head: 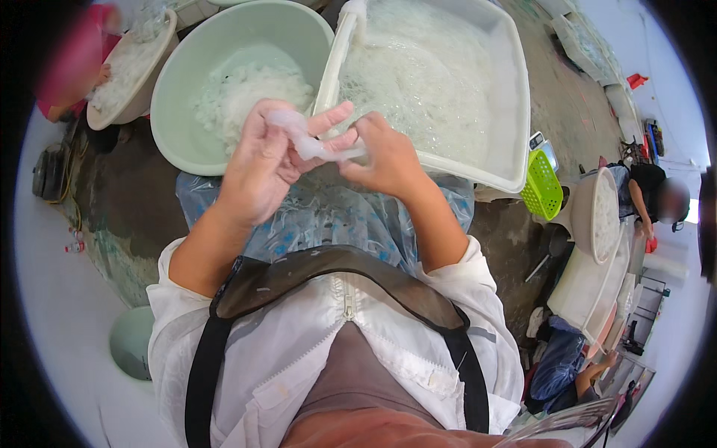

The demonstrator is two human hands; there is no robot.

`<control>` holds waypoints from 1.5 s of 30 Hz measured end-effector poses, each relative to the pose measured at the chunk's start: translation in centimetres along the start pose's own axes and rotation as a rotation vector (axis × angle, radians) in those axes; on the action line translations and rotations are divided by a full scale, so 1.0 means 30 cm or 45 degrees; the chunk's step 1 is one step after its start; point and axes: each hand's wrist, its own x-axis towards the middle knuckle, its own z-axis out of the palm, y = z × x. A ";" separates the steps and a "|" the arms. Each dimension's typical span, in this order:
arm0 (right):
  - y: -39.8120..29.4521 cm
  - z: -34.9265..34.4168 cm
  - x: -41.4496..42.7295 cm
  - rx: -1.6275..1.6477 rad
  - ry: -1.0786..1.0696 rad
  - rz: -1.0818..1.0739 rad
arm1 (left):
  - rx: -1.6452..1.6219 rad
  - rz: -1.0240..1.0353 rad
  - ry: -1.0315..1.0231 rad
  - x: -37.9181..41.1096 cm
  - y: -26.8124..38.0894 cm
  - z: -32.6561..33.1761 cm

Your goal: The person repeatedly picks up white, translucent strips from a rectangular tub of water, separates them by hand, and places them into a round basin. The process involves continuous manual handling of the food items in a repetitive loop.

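Observation:
Between my hands stretches a translucent whitish, slippery-looking strand. My left hand, palm up, has the strand lying across its palm and spread fingers. The bent thumb and fingers of my right hand pinch the strand's right end. Beneath and beyond my hands stand a round pale green basin with a white fluffy mass in water, and a white rectangular tub full of pale thread-like material in liquid. The exact material of the strand cannot be told.
A green perforated basket hangs or stands by the tub's right corner. At the upper left, a person in pink is at another basin. Further people sit at the right, near a round basin. Clear plastic sheeting covers my lap.

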 end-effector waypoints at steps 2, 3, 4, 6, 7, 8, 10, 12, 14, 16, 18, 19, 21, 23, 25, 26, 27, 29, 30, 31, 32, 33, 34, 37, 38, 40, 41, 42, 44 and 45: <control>-0.035 0.015 0.011 0.087 -0.058 -0.275 | 0.506 0.251 0.005 0.017 -0.058 -0.031; -0.032 0.026 -0.004 0.538 -0.335 -0.246 | 0.751 0.379 0.006 0.021 -0.091 -0.046; -0.052 0.053 -0.019 0.791 -0.416 -0.164 | 0.560 0.342 0.292 0.030 -0.124 -0.023; -0.056 0.123 -0.025 0.741 -0.325 -0.161 | 0.037 0.047 0.169 0.032 -0.046 -0.018; -0.023 0.158 -0.024 0.433 -0.160 -0.239 | -0.221 -0.097 0.105 0.032 -0.010 -0.019; 0.008 0.176 -0.028 0.124 0.006 -0.314 | -0.033 -0.130 0.227 0.019 -0.022 -0.030; -0.005 0.092 -0.013 0.237 0.178 -0.319 | 0.172 -0.346 0.146 0.006 0.024 -0.093; -0.020 -0.006 -0.024 0.581 0.307 -0.182 | 0.705 -0.382 0.245 -0.006 0.031 -0.124; -0.080 0.003 -0.034 0.621 0.110 -0.344 | 2.093 0.218 0.289 0.032 0.006 -0.091; -0.161 -0.009 -0.044 0.684 -0.151 -0.636 | 2.457 0.474 0.081 0.040 -0.050 -0.103; -0.172 -0.067 -0.017 0.983 -0.330 -0.814 | 1.941 0.260 -0.563 0.038 -0.122 -0.102; -0.160 -0.075 -0.021 1.294 -0.074 -0.559 | 1.328 0.091 -0.524 0.015 -0.134 -0.055; -0.066 -0.085 0.030 1.801 0.006 -0.667 | 1.228 0.168 -0.569 0.023 -0.108 -0.012; -0.110 0.011 0.020 1.811 0.296 -0.704 | 0.517 0.219 0.047 0.017 -0.162 0.005; -0.071 0.069 0.011 1.187 0.243 -0.774 | 1.141 0.381 0.131 0.036 -0.115 -0.049; 0.002 0.078 0.020 0.644 0.115 -0.902 | 1.446 0.459 0.174 0.038 -0.087 -0.076; 0.063 0.092 0.022 0.112 -0.016 -0.996 | 1.663 0.481 0.109 0.029 -0.067 -0.097; 0.123 0.105 -0.008 0.188 -0.060 -0.515 | 2.083 0.537 -0.025 0.027 -0.044 -0.121; 0.105 0.107 -0.019 0.239 -0.093 -0.272 | 2.029 0.369 -0.068 0.009 -0.053 -0.119; 0.089 0.105 -0.009 0.078 0.024 -0.385 | 1.670 0.268 0.023 0.001 -0.081 -0.118; 0.068 0.104 0.012 -0.086 0.141 -0.497 | 1.306 0.172 0.106 0.001 -0.123 -0.114; 0.043 0.107 0.024 -0.249 0.273 -0.599 | 0.943 0.072 0.168 0.011 -0.146 -0.098; 0.038 0.122 0.020 -0.170 0.246 -0.614 | 0.324 -0.191 0.240 0.017 -0.110 -0.060; 0.010 0.075 -0.009 0.480 -0.144 -0.311 | 0.644 -0.065 -0.050 0.006 -0.100 -0.189; 0.015 0.048 0.000 0.135 -0.171 -0.366 | 1.010 0.037 -0.148 0.009 -0.109 -0.200; 0.038 0.015 0.016 -0.527 -0.214 -0.445 | 1.740 0.217 -0.358 -0.005 -0.119 -0.200; 0.043 0.033 0.011 -0.578 -0.293 -0.352 | 2.102 0.314 -0.471 -0.014 -0.124 -0.200; 0.044 0.052 0.017 -0.643 -0.363 -0.265 | 2.100 0.224 -0.496 -0.008 -0.135 -0.186; 0.060 0.074 0.009 -0.298 -0.321 -0.161 | 2.017 0.354 -0.335 -0.020 -0.134 -0.171; 0.079 0.075 -0.015 0.105 -0.214 -0.134 | 1.961 0.417 -0.250 -0.024 -0.134 -0.163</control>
